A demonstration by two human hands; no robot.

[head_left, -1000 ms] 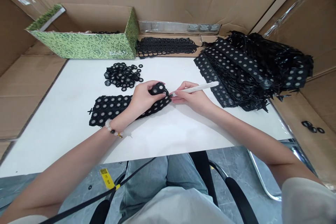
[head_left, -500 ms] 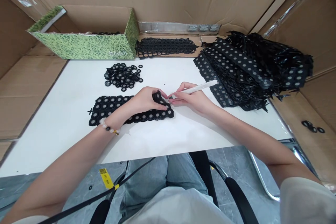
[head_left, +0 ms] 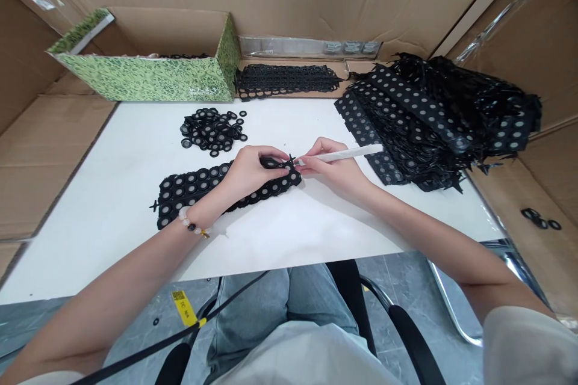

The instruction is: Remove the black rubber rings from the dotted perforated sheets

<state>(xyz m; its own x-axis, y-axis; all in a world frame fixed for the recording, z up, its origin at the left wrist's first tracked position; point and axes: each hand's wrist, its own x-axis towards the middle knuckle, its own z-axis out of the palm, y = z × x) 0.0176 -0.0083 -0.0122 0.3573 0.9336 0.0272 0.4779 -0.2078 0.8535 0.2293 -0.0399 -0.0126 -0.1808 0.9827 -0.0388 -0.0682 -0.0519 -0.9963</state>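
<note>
A black rubber sheet of rings [head_left: 194, 187] lies on the white table [head_left: 316, 222], its holes showing the table through. My left hand [head_left: 250, 171] is closed on the sheet's right end, pinching its upper edge. My right hand [head_left: 333, 167] grips a white stick tool [head_left: 350, 153] like a pen. The tool's tip touches the sheet's edge just right of my left fingers.
A heap of loose black rings [head_left: 210, 130] lies behind the sheet. A big stack of black ring sheets [head_left: 428, 123] fills the right side. A green patterned box [head_left: 149, 75] and emptied black strips [head_left: 286, 79] stand at the back. Cardboard walls surround the table.
My left hand let the folded-up right end of the sheet come down and now pinches its upper edge. The tool tip stayed at that edge and the sheet shifted slightly.
</note>
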